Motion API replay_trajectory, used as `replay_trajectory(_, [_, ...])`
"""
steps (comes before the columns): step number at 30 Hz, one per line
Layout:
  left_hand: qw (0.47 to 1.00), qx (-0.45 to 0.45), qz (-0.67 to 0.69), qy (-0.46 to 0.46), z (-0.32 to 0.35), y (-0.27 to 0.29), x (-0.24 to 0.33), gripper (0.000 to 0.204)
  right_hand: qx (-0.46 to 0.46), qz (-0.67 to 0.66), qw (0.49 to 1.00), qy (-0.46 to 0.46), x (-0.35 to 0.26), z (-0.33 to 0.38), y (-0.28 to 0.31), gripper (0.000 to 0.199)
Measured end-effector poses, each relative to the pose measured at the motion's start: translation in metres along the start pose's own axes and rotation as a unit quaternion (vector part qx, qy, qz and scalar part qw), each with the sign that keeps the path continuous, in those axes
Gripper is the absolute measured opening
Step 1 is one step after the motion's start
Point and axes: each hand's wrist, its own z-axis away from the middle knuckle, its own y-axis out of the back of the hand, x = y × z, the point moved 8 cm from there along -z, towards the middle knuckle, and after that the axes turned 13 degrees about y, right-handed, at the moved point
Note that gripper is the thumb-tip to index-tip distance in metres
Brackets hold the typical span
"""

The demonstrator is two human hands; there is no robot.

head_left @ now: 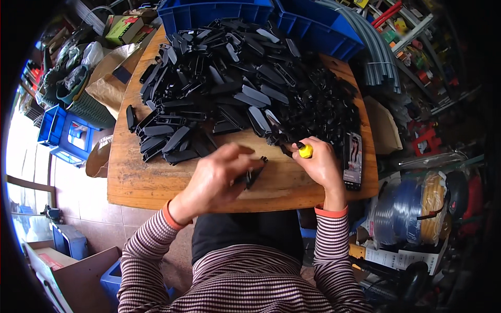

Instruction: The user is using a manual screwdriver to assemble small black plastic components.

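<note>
My right hand [319,160] is closed around a tool with a yellow handle [306,151] and a black end, probably a screwdriver; its shaft is hidden. Over the near part of the table, my left hand [216,175] is smeared by motion, fingers bent. Right by those fingertips a slim black plastic part [255,175] stands at a slant; whether the fingers grip it is unclear. Just beyond both hands rises a big heap of long black and dark grey plastic pieces [255,96]. Smaller black parts [329,104] are piled on its right side.
The wooden table [156,190] has a rounded front edge. A phone with a lit screen [353,159] lies at its right edge. Blue crates [219,13] stand behind the heap. Coiled tubing [396,214] sits at right, a brown paper bag [109,78] at left.
</note>
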Motion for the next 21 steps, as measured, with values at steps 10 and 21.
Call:
replay_trajectory(10, [0.992,-0.11,-0.038,-0.04,0.034,-0.057,0.013,0.067,0.022,0.042,0.998,0.043,-0.025,-0.01,-0.014,0.022])
replay_trajectory(21, [0.996,-0.057,-0.048,-0.043,0.033,-0.059,0.018,0.063,-0.018,0.103,0.981,0.161,-0.034,-0.023,-0.017,0.018])
